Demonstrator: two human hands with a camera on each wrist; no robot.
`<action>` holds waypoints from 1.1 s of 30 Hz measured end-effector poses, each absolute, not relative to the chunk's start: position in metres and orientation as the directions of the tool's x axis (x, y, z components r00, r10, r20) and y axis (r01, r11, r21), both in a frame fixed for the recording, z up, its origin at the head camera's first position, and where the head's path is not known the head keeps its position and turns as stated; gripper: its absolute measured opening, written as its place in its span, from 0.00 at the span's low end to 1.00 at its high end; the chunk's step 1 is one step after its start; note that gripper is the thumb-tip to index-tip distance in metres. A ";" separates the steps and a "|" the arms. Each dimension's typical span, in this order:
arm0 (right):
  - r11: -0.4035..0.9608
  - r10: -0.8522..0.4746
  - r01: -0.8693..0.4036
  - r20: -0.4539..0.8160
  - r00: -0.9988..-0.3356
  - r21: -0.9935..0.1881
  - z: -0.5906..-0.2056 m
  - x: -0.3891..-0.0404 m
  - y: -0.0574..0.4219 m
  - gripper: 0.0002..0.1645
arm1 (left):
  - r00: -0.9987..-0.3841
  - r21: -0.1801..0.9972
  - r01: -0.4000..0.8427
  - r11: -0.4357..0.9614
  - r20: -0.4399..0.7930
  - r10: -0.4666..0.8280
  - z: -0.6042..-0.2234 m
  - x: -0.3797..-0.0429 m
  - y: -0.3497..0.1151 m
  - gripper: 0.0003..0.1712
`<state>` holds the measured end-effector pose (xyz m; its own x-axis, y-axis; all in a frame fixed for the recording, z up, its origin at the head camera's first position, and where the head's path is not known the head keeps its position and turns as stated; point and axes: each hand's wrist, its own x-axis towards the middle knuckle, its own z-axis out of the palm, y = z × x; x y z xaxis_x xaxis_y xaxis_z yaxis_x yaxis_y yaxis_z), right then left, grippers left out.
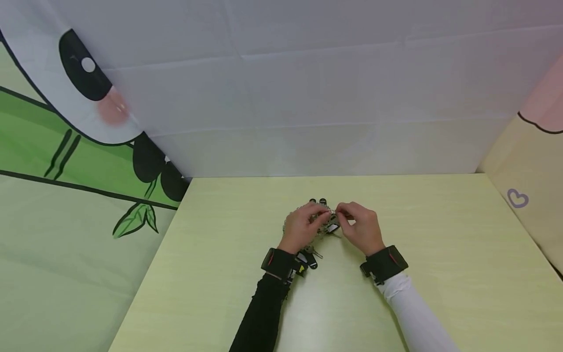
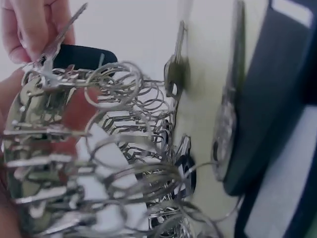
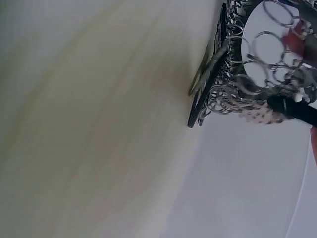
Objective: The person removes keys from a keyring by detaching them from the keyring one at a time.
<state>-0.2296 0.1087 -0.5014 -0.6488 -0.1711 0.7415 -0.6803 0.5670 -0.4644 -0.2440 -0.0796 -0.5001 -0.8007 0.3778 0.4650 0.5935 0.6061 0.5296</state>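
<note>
From afar I saw the bunch of keys point(image 1: 327, 228) lying front to back under the left hand point(image 1: 302, 226), the nearer one, which pinched its metalwork, while the right hand point(image 1: 361, 227), just rightward, pinched it too, fingertips nearly meeting.

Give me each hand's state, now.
Left hand: closed, holding the metal key holder.
Right hand: closed, pinching a small piece at the bunch, too small to identify.
</note>
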 end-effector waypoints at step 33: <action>0.633 -0.129 -0.644 0.761 -0.636 -0.431 -0.505 -0.206 0.090 0.07 | -0.761 0.610 0.647 0.457 0.562 0.325 -0.497 -0.220 -0.077 0.09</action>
